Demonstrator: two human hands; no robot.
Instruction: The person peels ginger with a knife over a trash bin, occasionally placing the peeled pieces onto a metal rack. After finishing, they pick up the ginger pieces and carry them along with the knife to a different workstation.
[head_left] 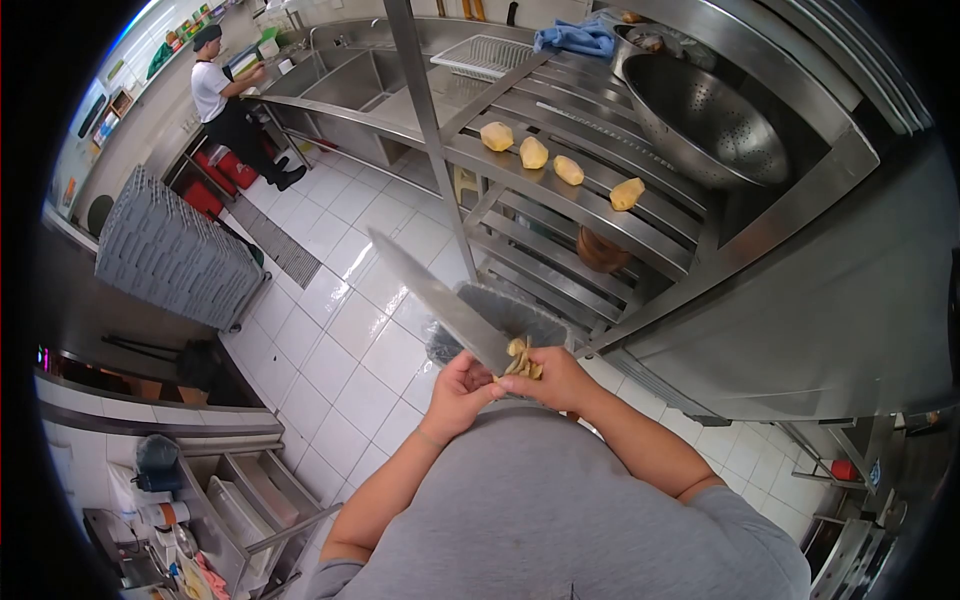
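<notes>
A large kitchen knife (445, 305) points up and to the left, its wide blade ending between my two hands. My right hand (552, 378) is closed around the handle end, which its fingers hide. Brownish-yellow peelings (520, 362) cling by the blade's base, against my right thumb and fingers. My left hand (463, 395) is curled beside the blade, palm partly upward; what it holds, if anything, is hidden. Beneath the knife stands a bin with a clear plastic liner (540, 325). Several peeled potatoes (534, 153) lie in a row on the steel slatted rack (640, 232) ahead.
A colander (705, 120) and a blue cloth (575, 38) rest on the rack. A steel post (430, 130) rises just ahead. Further back, a person (228, 100) stands at a sink counter (350, 80). Stacked grey trays (175, 250) stand left on the white tiled floor (340, 340).
</notes>
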